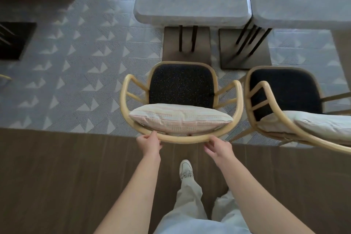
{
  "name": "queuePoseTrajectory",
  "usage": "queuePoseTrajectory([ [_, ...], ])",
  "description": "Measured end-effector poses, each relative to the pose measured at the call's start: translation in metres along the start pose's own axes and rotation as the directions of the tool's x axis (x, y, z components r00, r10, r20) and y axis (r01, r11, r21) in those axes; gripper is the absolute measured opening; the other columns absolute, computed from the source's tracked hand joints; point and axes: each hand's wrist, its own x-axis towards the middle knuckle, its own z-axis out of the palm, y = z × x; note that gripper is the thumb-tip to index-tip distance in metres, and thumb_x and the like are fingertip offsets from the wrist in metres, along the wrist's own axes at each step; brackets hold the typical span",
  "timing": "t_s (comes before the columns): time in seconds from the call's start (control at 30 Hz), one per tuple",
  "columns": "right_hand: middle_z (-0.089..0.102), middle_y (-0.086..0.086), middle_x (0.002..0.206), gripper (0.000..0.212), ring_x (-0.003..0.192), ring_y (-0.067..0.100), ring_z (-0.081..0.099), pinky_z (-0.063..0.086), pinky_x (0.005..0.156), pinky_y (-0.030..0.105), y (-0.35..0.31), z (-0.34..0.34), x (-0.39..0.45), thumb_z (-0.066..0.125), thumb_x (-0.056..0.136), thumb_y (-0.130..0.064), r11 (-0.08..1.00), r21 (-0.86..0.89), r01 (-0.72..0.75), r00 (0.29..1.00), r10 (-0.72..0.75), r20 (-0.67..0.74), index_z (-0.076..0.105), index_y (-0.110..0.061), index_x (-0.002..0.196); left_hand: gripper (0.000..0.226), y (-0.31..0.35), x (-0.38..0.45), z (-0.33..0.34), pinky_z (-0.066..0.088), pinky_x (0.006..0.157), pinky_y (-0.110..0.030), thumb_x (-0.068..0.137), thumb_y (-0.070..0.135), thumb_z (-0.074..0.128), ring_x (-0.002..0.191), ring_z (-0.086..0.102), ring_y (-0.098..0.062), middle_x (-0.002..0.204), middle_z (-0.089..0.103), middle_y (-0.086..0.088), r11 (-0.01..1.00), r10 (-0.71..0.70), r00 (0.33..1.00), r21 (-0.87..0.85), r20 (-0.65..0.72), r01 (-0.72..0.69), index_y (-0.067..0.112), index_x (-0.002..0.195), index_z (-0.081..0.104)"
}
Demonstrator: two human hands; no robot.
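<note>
A pale wooden armchair [182,139] with a dark speckled seat [180,83] stands in front of me, its curved back rail nearest. A striped light cushion [180,118] leans against the backrest. My left hand [149,143] grips the back rail on its left part, thumb over the top. My right hand [218,147] is at the rail's right part with fingers curled at its underside; whether it grips the rail I cannot tell.
A white table [191,2] on a flat metal base [187,43] stands beyond the chair, with a second table [303,2] to its right. A matching chair [284,91] with a cushion sits close on the right. Patterned tile meets brown floor under the chair. My shoe [186,169] is below.
</note>
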Motion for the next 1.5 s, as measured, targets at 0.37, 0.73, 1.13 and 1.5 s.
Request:
queuePoseTrajectory([
  [0.37,0.059,0.013,0.134,0.051,0.107,0.029,0.066,0.056,0.093,0.056,-0.003,0.006,0.019,0.057,0.098,-0.001,1.0,-0.015,0.011,1.0,-0.011,0.002,0.042,-0.008,0.146,0.061,-0.012,0.031,0.002,0.058,0.086,-0.041,0.099,0.005,0.061,0.086,0.067,-0.015,0.141,0.054,-0.012,0.994,-0.046,0.991,-0.088,0.128,0.058,0.009,0.153,0.033],
  [0.73,0.059,0.013,0.134,0.049,0.112,0.03,0.065,0.057,0.09,0.054,-0.007,0.0,0.018,0.056,0.098,0.0,1.0,-0.025,0.011,1.0,-0.011,0.0,0.044,-0.008,0.144,0.066,-0.02,0.033,0.005,0.055,0.097,-0.055,0.098,0.003,0.061,0.098,0.065,-0.022,0.143,0.053,-0.014,0.981,-0.06,0.985,-0.175,0.16,0.088,0.013,0.156,0.031],
  [1.13,0.056,0.007,0.13,0.04,0.12,0.023,0.056,0.052,0.1,0.054,-0.018,-0.001,0.002,0.054,0.101,-0.008,0.999,-0.042,0.009,0.999,-0.006,0.054,0.044,-0.009,0.139,0.049,-0.018,0.019,-0.009,0.062,0.07,-0.04,0.1,0.024,0.063,0.101,0.073,-0.025,0.126,0.065,-0.01,1.0,-0.017,0.971,-0.007,0.237,0.02,0.016,0.143,0.042],
  [1.5,0.051,0.001,0.136,0.052,0.122,0.018,0.046,0.034,0.111,0.04,-0.034,-0.018,-0.034,0.047,0.104,-0.033,0.94,-0.262,0.219,0.976,-0.206,0.077,0.034,-0.013,0.151,0.066,-0.006,-0.028,0.0,0.032,0.118,-0.057,0.102,0.059,0.042,0.147,0.035,-0.028,0.161,0.036,-0.003,0.996,-0.012,0.966,-0.079,0.26,0.034,0.026,0.158,0.029],
])
